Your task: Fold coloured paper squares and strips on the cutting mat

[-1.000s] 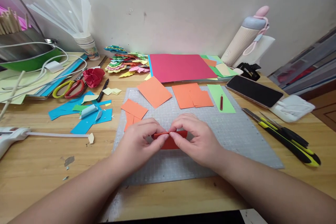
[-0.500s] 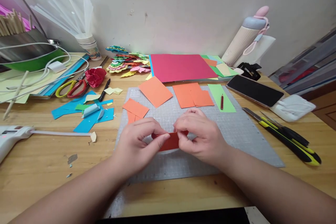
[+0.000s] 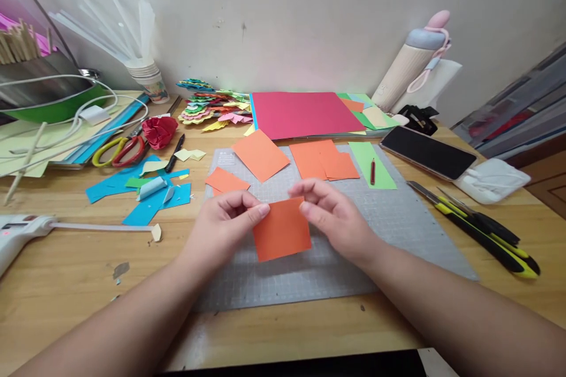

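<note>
Orange paper in 2 half-curled hands

Head-worn camera here, looking forward and down across desk. Up top, wall! Close in, forearms angle up from lower corners; left hand, right hand mid-frame, over mat. Farther off: cup upper left, bottle upper right.

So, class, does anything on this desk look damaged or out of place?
Yes: left of the cutting mat, a grey patch marks the wooden desk, perhaps a stain or worn spot. Beyond it, blue paper scraps lie in an untidy jumble.
</note>
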Tool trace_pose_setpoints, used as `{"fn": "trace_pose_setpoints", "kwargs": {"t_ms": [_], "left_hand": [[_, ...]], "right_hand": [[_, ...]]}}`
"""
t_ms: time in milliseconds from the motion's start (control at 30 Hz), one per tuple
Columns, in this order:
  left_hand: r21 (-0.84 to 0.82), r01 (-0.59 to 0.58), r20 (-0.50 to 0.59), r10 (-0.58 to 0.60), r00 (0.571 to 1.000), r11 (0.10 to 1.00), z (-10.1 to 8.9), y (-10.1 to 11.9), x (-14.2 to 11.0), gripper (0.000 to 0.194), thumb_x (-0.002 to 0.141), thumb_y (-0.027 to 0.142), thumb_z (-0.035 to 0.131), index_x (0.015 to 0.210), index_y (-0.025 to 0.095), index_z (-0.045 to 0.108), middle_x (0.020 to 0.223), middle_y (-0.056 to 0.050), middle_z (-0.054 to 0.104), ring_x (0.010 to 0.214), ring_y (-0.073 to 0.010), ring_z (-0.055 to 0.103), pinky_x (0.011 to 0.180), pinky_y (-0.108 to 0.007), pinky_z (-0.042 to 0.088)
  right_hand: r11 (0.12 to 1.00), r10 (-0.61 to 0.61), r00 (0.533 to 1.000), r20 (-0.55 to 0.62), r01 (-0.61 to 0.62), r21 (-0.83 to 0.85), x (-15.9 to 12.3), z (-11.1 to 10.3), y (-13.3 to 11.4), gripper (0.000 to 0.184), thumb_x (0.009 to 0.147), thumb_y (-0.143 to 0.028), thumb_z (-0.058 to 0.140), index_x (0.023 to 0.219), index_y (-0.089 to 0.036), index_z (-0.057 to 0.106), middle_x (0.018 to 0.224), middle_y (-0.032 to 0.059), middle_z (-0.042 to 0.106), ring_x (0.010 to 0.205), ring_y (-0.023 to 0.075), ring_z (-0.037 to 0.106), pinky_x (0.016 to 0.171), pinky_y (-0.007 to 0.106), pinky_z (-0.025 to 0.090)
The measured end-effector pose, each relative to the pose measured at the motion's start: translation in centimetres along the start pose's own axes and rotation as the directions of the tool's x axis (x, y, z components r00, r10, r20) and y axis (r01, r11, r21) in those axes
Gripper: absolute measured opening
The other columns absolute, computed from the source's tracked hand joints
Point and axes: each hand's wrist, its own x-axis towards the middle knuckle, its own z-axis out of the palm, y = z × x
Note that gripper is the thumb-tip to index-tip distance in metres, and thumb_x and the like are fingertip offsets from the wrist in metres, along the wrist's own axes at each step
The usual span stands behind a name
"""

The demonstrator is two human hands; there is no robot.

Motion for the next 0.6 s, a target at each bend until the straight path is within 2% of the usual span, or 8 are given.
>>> {"fn": "trace_pose_setpoints", "kwargs": {"t_ms": [67,133,233,333,467,600], "left_hand": [[0.096,0.028,0.076,-0.035,0.996,0.995,0.4,0.0,-0.1,0.023,0.078,0.034,0.062,0.065,0.016,0.055,0.063,0.003,0.052,0.06,-0.0092,0.044,0.055,-0.022,0.035],[0.233,0.017,0.141,-0.051,0.989,0.972,0.6,0.1,-0.2,0.021,0.08,0.032,0.056,0.066,0.016,0.055,0.062,0.003,0.05,0.06,-0.01,0.042,0.054,-0.023,0.032],[0.368,-0.076,0.216,-0.006,0.976,0.927,0.8,0.2,-0.4,0.015,0.079,0.026,0.05,0.07,0.017,0.056,0.065,0.002,0.051,0.063,-0.0116,0.044,0.056,-0.024,0.034],[0.419,-0.153,0.275,0.035,0.961,0.895,1.0,0.1,-0.7,0.009,0.073,0.018,0.048,0.065,0.017,0.052,0.063,0.003,0.05,0.062,-0.0114,0.044,0.058,-0.024,0.035],[0.426,-0.136,0.232,0.037,0.972,0.894,0.9,0.2,-0.8,0.008,0.066,0.015,0.046,0.059,0.018,0.046,0.057,0.005,0.043,0.057,-0.01,0.038,0.053,-0.023,0.03],[0.373,-0.099,0.186,0.031,0.982,0.923,0.4,0.7,-0.6,0.008,0.067,0.017,0.046,0.06,0.018,0.049,0.058,0.004,0.046,0.058,-0.0102,0.04,0.053,-0.024,0.031]], "right_hand": [[0.995,0.095,0.994,0.045,-0.094,-0.028,-0.3,0.6,0.3,0.013,0.084,-0.031,0.055,0.078,-0.019,0.054,0.068,-0.003,0.049,0.06,0.0099,0.045,0.054,0.024,0.038],[0.988,0.143,0.986,0.08,-0.137,-0.076,-0.4,0.8,0.4,0.018,0.084,-0.029,0.054,0.071,-0.018,0.052,0.063,-0.0039,0.046,0.057,0.0089,0.04,0.052,0.023,0.033],[0.974,0.185,0.972,0.142,-0.162,-0.159,-0.6,1.0,0.5,0.016,0.082,-0.024,0.054,0.068,-0.018,0.051,0.06,-0.005,0.042,0.055,0.0084,0.036,0.05,0.023,0.029],[0.966,0.181,0.964,0.193,-0.137,-0.218,-0.8,1.3,0.3,0.015,0.079,-0.02,0.053,0.065,-0.018,0.05,0.058,-0.0057,0.04,0.054,0.0082,0.034,0.049,0.023,0.027],[0.975,0.094,0.986,0.139,-0.063,-0.213,-0.9,1.3,0.1,0.016,0.079,-0.019,0.052,0.063,-0.018,0.049,0.059,-0.0048,0.043,0.056,0.0085,0.036,0.052,0.023,0.03],[0.985,0.072,0.994,0.078,-0.058,-0.16,-0.6,0.6,-0.1,0.018,0.08,-0.024,0.053,0.063,-0.018,0.05,0.06,-0.0039,0.047,0.056,0.009,0.039,0.052,0.024,0.032]]}}
